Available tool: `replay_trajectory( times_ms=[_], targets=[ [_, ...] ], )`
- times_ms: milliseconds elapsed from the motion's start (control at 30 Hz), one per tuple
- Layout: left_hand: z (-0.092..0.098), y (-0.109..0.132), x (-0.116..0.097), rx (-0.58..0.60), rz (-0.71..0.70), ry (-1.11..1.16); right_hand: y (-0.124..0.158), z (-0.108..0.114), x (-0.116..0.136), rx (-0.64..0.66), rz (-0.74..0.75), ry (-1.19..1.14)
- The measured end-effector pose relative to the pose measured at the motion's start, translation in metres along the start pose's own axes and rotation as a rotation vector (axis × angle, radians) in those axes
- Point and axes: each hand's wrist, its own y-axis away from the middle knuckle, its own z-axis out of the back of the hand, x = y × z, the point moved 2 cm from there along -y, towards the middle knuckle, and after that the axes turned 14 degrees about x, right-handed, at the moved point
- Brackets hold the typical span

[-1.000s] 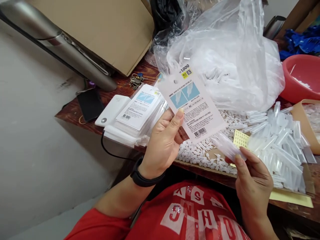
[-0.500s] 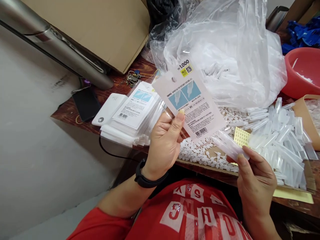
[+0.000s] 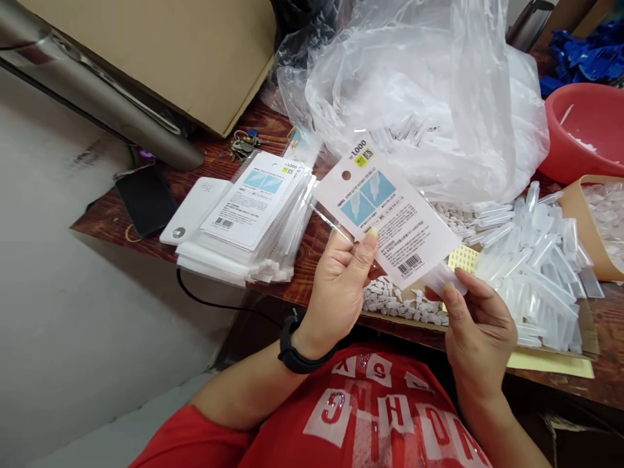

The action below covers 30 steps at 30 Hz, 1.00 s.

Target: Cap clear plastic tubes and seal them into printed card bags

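My left hand [image 3: 341, 279] is closed on a printed packaging card [image 3: 397, 234] with a clear plastic sleeve, thumb in front. The card tilts to the right, its barcode end towards my right hand [image 3: 480, 328]. Between the thumb and fingers of that hand are translucent plastic tubes [image 3: 442, 278]. Their far ends pass behind the card's lower edge; whether they are inside the sleeve, I cannot tell. On the table to the left lies a stack of sleeved cards [image 3: 244, 211]. A pile of loose translucent tubes [image 3: 541, 273] lies beyond my right hand.
Small white nozzle tips [image 3: 402, 304] lie on cardboard beside a yellow sticker sheet [image 3: 463, 259]. Behind them is a large clear plastic bag [image 3: 409, 71]. A red bowl [image 3: 582, 133] stands at right. Keys [image 3: 244, 144] and a black phone [image 3: 145, 203] lie at left.
The tubes in my right hand have moved up and left behind the card's lower edge, so less of them shows. The whole view has shifted slightly; both hands keep their holds.
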Motion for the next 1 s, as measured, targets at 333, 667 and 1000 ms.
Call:
replay_trajectory(
  times_ms=[333,667,1000],
  targets=[
    [0.0,0.002,-0.001,-0.024,-0.073,-0.013,0.001,0.009,0.006,0.005,0.07,0.119],
    [-0.015,0.011,0.026,0.093,0.176,0.125,0.001,-0.009,0.015,0.249,-0.01,0.01],
    [-0.014,0.015,0.027,0.222,0.448,0.353,0.0,0.022,0.008,0.131,0.683,0.751]
  ],
)
